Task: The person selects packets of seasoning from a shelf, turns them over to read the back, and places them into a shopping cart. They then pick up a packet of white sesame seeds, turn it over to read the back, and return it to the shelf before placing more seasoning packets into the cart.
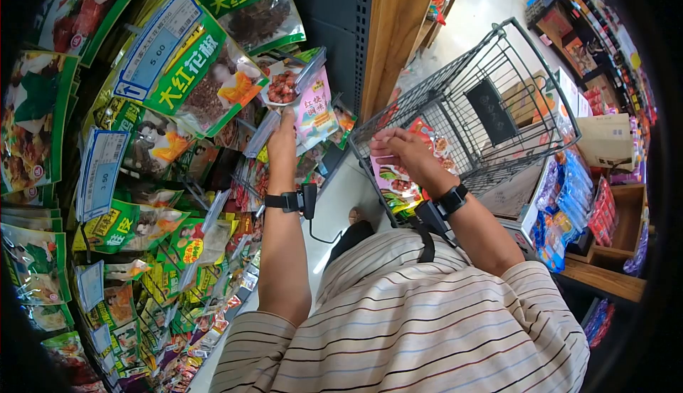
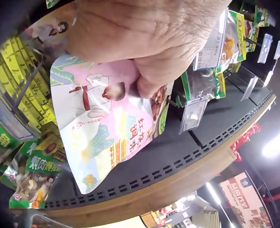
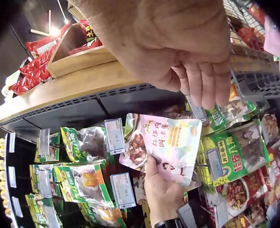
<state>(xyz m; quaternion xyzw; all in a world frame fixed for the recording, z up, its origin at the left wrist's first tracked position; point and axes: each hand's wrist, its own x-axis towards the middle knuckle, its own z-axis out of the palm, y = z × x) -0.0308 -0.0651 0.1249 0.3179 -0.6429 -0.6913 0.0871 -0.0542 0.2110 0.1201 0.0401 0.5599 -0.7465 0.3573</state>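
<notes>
At the hanging rack, my left hand [image 1: 282, 140] pinches a pink and white seasoning packet [image 1: 313, 117] with a picture of braised meat on it. In the right wrist view the thumb of that hand lies across the front of the packet [image 3: 170, 142], near its lower edge. A drawn figure in white shows on the packet [image 2: 102, 99] in the left wrist view. My right hand [image 1: 413, 154] is held above the shopping cart [image 1: 491, 112], fingers loosely bent and nothing in them. Below it, colourful packets [image 1: 437, 147] lie in the cart.
Green spice packets [image 1: 206, 72] hang on hooks along the left, with price tags [image 1: 160, 44] in front. A wooden shelf post [image 1: 398, 30] stands ahead. Blue and red packs [image 1: 573, 186] sit on a shelf to the right of the cart.
</notes>
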